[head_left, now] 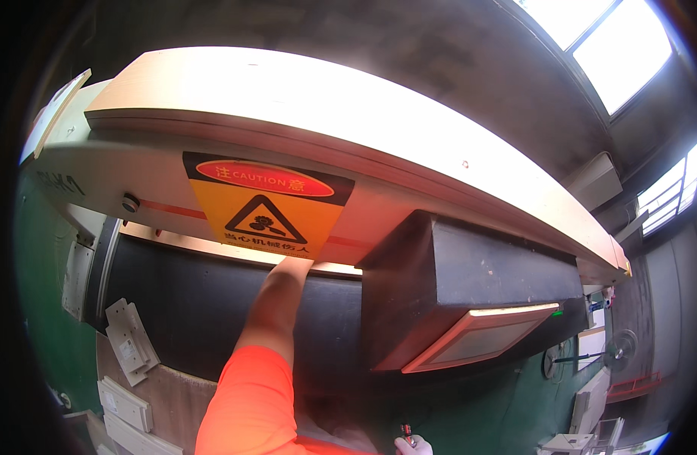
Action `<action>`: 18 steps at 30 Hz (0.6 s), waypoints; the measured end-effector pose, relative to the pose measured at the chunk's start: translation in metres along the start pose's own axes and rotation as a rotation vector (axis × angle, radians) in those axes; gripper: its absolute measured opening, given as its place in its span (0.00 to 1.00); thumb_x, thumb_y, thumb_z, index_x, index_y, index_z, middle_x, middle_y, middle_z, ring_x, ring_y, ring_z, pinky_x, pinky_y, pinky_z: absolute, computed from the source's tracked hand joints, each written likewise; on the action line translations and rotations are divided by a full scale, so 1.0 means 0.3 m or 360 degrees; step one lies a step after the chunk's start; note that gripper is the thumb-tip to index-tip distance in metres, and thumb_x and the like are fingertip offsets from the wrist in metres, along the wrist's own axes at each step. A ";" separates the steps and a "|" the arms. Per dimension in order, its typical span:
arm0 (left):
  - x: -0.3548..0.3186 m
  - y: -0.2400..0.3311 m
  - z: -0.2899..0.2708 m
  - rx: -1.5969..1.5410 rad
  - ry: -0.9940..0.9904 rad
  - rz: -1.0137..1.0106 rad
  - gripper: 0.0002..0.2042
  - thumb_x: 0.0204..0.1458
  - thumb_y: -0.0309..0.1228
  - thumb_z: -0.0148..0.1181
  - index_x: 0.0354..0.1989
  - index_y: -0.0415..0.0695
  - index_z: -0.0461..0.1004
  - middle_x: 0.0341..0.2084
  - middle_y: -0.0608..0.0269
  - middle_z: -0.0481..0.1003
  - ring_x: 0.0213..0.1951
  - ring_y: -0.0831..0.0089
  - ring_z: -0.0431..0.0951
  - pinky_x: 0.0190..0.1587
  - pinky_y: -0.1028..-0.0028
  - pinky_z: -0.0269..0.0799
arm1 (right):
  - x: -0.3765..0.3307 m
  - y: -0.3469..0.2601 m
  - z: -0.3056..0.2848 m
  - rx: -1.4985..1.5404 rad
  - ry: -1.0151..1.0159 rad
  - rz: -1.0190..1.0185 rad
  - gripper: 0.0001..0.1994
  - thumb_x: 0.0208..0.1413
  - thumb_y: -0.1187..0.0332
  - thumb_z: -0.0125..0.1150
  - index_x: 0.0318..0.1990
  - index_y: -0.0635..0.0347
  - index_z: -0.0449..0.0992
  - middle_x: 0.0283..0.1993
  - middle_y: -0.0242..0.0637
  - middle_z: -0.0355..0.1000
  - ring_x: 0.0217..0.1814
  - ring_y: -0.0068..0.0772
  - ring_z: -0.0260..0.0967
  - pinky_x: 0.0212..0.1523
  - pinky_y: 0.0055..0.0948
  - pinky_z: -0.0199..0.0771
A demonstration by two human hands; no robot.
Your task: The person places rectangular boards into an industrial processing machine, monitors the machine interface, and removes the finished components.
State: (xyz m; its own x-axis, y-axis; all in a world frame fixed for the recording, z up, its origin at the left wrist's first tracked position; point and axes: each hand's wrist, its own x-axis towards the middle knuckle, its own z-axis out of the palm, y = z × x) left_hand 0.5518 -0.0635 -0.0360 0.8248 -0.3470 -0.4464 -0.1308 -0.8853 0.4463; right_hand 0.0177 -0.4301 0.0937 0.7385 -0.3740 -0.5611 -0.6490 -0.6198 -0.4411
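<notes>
A small red-and-dark object (pixel 408 433), too small to identify, pokes up from the right hand (pixel 417 448) below the screen end of the dark control box (pixel 470 265). Fingers appear to pinch its lower part; the frame's lower edge crops the hand, so the pose of the remaining fingers cannot be told. By its size beside the fingers, the piece should be light and probably stiff, with little risk of breakage; a hold around the middle of its body looks surest, though a smooth casing could slip.

Left of the box, a bare forearm (pixel 276 303) extends from an orange sleeve (pixel 250 402) and disappears behind a machine cover (pixel 155 171) bearing a yellow warning label (pixel 265 208). The left hand is hidden there; whether its fingers are spread, pressed together or pinching cannot be told. A pale strip (pixel 339 269) shows between forearm and box.

Above the box runs a long, pale beam (pixel 348 106). Well to the box's left, light-coloured panels (pixel 130 341) lie overlapping beside a black surface (pixel 182 292); below it spreads green floor (pixel 492 413).
</notes>
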 end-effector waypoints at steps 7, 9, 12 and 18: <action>-0.107 0.114 -0.011 -0.0073 0.0286 0.0133 0.43 0.55 0.69 0.58 0.71 0.48 0.74 0.73 0.52 0.70 0.74 0.55 0.68 0.74 0.53 0.63 | 0.142 -0.161 -0.030 0.0211 -0.0283 0.0099 0.20 0.62 0.54 0.69 0.39 0.67 0.80 0.27 0.37 0.80 0.29 0.29 0.79 0.37 0.32 0.80; -0.132 0.203 -0.037 -0.0047 0.0346 0.0209 0.44 0.55 0.70 0.57 0.72 0.48 0.74 0.74 0.52 0.70 0.75 0.55 0.67 0.74 0.53 0.62 | 0.190 -0.088 0.010 0.0315 -0.0240 0.0133 0.20 0.62 0.53 0.70 0.39 0.66 0.80 0.27 0.35 0.80 0.30 0.29 0.80 0.39 0.32 0.80; -0.224 0.183 -0.067 0.0070 0.0164 0.0096 0.46 0.50 0.71 0.62 0.71 0.49 0.74 0.72 0.50 0.71 0.73 0.50 0.69 0.74 0.51 0.62 | 0.231 -0.166 -0.002 0.0375 -0.0251 0.0090 0.19 0.62 0.55 0.70 0.39 0.66 0.80 0.27 0.36 0.80 0.29 0.29 0.79 0.38 0.33 0.80; -0.456 -0.041 -0.110 0.0430 0.0422 0.0351 0.63 0.31 0.61 0.80 0.76 0.39 0.61 0.71 0.37 0.67 0.72 0.39 0.66 0.75 0.50 0.61 | 0.229 -0.238 -0.108 0.0710 -0.0270 0.0320 0.16 0.67 0.57 0.65 0.38 0.63 0.78 0.29 0.36 0.79 0.25 0.26 0.75 0.26 0.28 0.72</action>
State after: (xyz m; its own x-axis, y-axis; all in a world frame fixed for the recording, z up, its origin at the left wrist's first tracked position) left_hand 0.4586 0.0050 0.0451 0.8690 -0.4767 -0.1329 -0.4300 -0.8603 0.2738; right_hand 0.1207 -0.4340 0.1094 0.5752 -0.3152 -0.7548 -0.8171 -0.1789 -0.5480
